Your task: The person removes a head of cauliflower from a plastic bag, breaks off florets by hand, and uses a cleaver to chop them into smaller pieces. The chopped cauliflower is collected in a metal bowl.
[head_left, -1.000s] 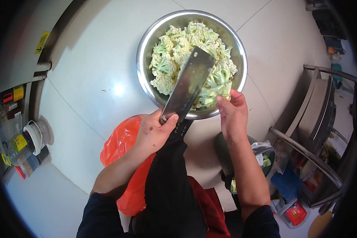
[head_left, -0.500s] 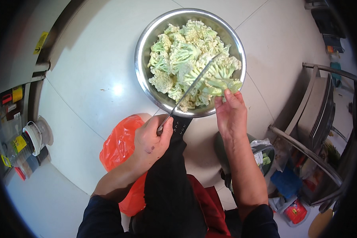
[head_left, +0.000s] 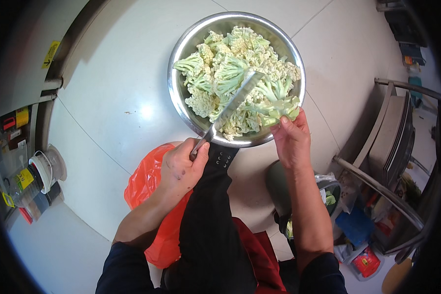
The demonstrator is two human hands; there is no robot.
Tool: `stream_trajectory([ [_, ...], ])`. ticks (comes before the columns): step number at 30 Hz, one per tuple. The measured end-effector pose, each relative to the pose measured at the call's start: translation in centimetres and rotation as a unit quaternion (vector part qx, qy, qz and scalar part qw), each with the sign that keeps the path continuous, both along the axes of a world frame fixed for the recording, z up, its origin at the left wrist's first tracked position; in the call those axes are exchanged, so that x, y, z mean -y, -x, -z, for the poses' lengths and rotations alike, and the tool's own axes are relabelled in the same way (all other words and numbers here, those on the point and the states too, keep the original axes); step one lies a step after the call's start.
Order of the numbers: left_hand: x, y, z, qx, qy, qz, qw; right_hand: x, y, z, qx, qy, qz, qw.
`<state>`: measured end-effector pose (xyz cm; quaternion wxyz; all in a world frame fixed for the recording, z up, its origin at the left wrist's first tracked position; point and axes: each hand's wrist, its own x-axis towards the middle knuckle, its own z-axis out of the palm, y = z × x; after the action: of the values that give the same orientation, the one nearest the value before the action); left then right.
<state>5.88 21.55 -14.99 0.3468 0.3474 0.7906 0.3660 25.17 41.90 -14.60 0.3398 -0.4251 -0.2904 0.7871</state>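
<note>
A wide steel bowl (head_left: 179,100) stands on the floor, heaped with cut cauliflower florets (head_left: 230,68). My left hand (head_left: 183,166) is closed round the handle of a knife (head_left: 235,105), whose blade reaches up and to the right over the florets. At the bowl's right rim my right hand (head_left: 293,134) pinches the stem end of a cauliflower piece (head_left: 281,110) between thumb and fingers. The knife tip is to the upper left of that piece, apart from my right hand. Part of the held piece merges with the heap, so its far edge is hard to make out.
An orange-red plastic bag (head_left: 147,179) lies left of my leg. Beside my right forearm stands a dark green bin (head_left: 281,183) with leaf scraps. A metal rack (head_left: 377,188) is at the right, and containers (head_left: 46,166) stand along the left.
The knife blade has turned to show its broad side. A floret at the bowl's left now sticks out over the rim. My right hand has shifted slightly right with its piece.
</note>
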Motion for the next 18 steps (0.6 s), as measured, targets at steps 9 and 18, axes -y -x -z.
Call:
stream_trajectory([
  [9,-0.7,0.1,-1.0,-0.094,0.065,0.125,0.986,0.4,-0.8,0.5,0.004,-0.078,-0.058,0.995],
  [18,-0.5,-0.3,-3.0,-0.007,-0.037,0.016,0.999,0.0,-0.6,0.0,0.119,-0.184,-0.109,0.970],
])
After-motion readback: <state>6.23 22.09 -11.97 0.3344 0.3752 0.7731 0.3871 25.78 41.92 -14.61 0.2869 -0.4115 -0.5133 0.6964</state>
